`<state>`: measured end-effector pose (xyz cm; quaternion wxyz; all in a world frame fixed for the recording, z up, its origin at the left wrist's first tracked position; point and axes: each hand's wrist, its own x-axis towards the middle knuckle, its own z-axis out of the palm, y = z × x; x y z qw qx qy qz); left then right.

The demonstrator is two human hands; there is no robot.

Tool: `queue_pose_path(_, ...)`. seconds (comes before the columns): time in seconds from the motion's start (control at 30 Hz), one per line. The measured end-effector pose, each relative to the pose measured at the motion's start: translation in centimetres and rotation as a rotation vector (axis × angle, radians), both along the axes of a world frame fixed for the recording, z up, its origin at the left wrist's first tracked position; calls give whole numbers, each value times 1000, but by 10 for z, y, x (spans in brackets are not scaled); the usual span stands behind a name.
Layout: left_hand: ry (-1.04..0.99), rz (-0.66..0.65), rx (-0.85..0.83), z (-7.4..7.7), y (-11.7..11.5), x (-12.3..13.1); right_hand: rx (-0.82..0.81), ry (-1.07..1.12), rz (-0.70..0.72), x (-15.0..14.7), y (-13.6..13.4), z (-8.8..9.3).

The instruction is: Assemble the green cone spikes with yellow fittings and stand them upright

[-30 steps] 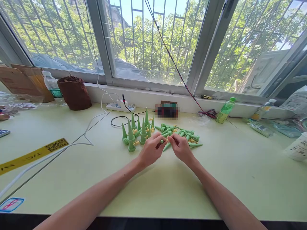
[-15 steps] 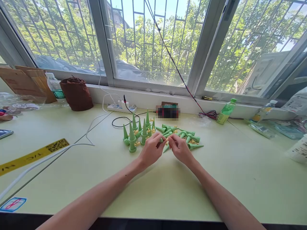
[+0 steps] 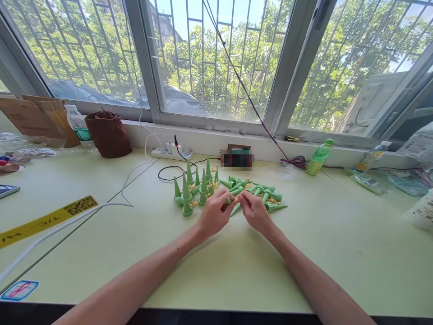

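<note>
My left hand is closed around a green plastic watering spike, of which only a small part shows between the fingers. Fingertips of my right hand are pinched together against the left fingertips. A small yellowish piece shows faintly there, mostly covered. To the left of the hands, several green spikes stand points up, with yellow side valves on some. Behind and right of my hands lies a loose heap of green spikes, with small yellow pieces scattered among them.
A white power strip with cables stands by the sill, near a blurred-out box. A brown bag is at the back left, a green bottle at the back right. A white cable crosses the table's left side.
My fingertips have drawn slightly closer together, and the yellowish piece between them is more covered. The spikes on the table have not moved.
</note>
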<state>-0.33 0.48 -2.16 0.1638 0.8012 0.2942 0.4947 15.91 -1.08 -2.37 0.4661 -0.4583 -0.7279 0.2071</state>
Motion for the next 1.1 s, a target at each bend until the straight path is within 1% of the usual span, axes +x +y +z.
queue_pose_path(0.33,6,-14,46,-4,0,-1,34,-32,-39,-1,0,1)
queue_pose_path(0.53,23,-8,42,-5,0,-1,30,-47,-53,-1,0,0)
queue_pose_path(1.1,34,-27,76,-3,-1,-1,53,-65,-84,-2,1,1)
